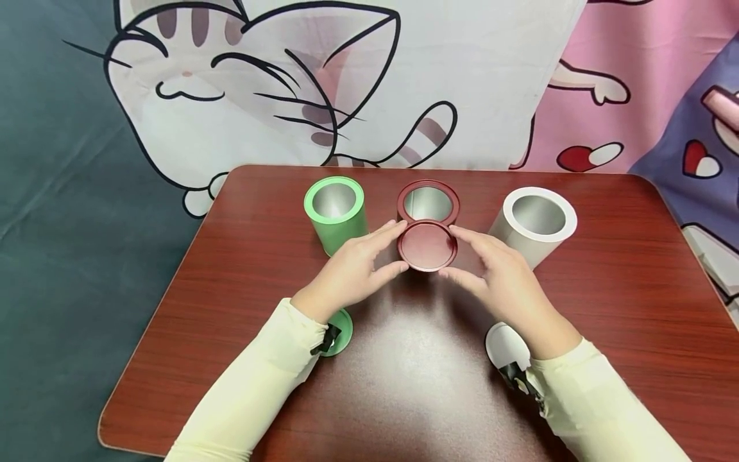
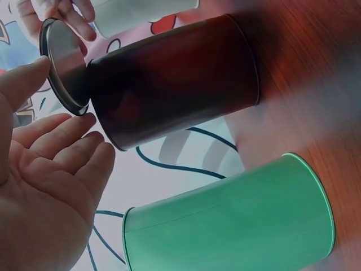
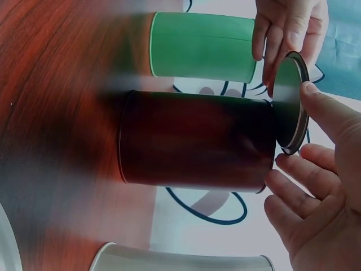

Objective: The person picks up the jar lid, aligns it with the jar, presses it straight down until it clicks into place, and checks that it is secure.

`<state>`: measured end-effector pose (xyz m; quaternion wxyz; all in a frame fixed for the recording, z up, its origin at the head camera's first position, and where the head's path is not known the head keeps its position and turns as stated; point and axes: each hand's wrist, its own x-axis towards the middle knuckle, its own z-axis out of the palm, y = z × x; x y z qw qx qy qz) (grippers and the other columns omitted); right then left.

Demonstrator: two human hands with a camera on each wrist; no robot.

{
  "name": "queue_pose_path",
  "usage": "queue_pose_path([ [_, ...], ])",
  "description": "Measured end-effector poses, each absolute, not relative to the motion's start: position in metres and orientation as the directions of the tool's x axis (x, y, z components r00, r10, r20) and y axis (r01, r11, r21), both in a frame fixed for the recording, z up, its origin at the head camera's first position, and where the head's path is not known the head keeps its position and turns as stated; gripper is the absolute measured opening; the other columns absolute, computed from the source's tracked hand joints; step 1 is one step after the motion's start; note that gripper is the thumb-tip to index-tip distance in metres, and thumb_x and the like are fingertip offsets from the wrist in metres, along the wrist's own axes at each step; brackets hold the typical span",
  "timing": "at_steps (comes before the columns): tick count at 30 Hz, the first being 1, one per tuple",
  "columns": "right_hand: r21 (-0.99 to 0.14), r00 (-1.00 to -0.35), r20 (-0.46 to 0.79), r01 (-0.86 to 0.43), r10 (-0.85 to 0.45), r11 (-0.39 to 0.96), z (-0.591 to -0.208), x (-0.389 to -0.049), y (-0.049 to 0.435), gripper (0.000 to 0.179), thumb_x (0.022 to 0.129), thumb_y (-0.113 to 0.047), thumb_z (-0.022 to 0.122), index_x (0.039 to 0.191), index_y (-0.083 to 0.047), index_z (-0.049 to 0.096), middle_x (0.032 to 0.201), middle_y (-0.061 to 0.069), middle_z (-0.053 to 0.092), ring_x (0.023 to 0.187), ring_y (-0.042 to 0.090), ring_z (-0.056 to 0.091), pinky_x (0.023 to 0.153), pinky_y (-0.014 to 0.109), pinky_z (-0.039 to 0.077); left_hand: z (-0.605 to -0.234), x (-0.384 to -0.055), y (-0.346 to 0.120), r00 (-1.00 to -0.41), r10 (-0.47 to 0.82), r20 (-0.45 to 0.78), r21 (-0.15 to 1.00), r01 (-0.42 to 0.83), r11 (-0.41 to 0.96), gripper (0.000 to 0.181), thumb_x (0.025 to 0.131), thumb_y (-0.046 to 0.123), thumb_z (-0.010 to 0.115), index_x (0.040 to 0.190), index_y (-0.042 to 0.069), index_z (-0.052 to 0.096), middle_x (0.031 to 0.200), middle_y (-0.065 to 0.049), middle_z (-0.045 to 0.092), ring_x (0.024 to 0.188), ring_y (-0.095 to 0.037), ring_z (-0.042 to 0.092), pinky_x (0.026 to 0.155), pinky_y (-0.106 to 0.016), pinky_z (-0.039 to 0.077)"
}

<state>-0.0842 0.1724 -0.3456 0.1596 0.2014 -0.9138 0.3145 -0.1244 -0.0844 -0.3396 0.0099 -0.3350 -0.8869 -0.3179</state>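
Over red-brown wooden bench (image 1: 427, 385), pinching round dark-red metal lid (image 1: 427, 246) with left hand (image 1: 351, 271) and right hand (image 1: 510, 282), beside dark-red metal cylinder (image 3: 197, 141).

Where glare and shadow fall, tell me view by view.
Head: whitish glare on the table, with darker shading just in front of the red lid; left wrist: the red can in deep shade, nearly black toward its lid end; right wrist: the same can dark again, the green can clearly brighter, dim patches on the table.

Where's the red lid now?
In the head view, the red lid is mid-picture, held between the left hand and right hand, by the top of the red can.
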Motion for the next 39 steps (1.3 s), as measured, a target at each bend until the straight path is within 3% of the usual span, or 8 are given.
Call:
queue_pose_path([
  [5,-0.512,-0.875,0.398,-0.460,-0.274,0.726,-0.345,-0.087,0.172,0.063,0.080,-0.022,0.086,0.136,-0.007,0.062,0.122,0.012,0.068,0.087,0.024,0.059,0.076,0.043,0.050,-0.339,-0.126,-0.084,-0.781,0.583,0.222,0.552,0.594,0.585,0.066,0.094,0.032,0.072,0.151,0.010,0.047,0.151,-0.013,0.048,0.129,-0.023,0.057,0.102,-0.038,0.050],
  [12,-0.515,-0.880,0.379,-0.459,-0.287,0.724,-0.343,-0.091,0.173,0.062,0.082,-0.023,0.085,0.137,-0.007,0.061,0.128,0.012,0.066,0.104,0.028,0.061,0.085,0.046,0.050,-0.338,-0.130,-0.081,-0.782,0.586,0.210,0.533,0.595,0.602,0.066,0.095,0.034,0.071,0.151,0.009,0.046,0.152,-0.009,0.048,0.142,-0.019,0.042,0.110,-0.037,0.043],
  [23,-0.511,-0.886,0.362,-0.449,-0.291,0.733,-0.339,-0.095,0.173,0.062,0.081,-0.022,0.085,0.136,-0.007,0.061,0.132,0.011,0.064,0.124,0.030,0.056,0.101,0.050,0.045,-0.336,-0.136,-0.081,-0.780,0.595,0.193,0.524,0.595,0.610,0.066,0.096,0.035,0.069,0.151,0.008,0.045,0.153,-0.007,0.047,0.145,-0.018,0.039,0.113,-0.036,0.039],
  [30,-0.506,-0.882,0.365,-0.455,-0.297,0.733,-0.338,-0.099,0.172,0.062,0.082,-0.024,0.084,0.137,-0.007,0.060,0.132,0.012,0.064,0.123,0.031,0.057,0.101,0.051,0.045,-0.337,-0.141,-0.081,-0.783,0.592,0.190,0.530,0.589,0.610,0.067,0.095,0.035,0.070,0.152,0.009,0.045,0.154,-0.009,0.046,0.144,-0.019,0.040,0.112,-0.036,0.040],
  [39,-0.488,-0.885,0.354,-0.452,-0.304,0.747,-0.335,-0.110,0.174,0.061,0.083,-0.024,0.084,0.136,-0.004,0.060,0.128,0.016,0.065,0.119,0.034,0.058,0.100,0.052,0.046,-0.335,-0.152,-0.079,-0.798,0.578,0.173,0.540,0.567,0.622,0.066,0.095,0.034,0.071,0.151,0.010,0.046,0.152,-0.016,0.045,0.132,-0.025,0.054,0.108,-0.037,0.045],
])
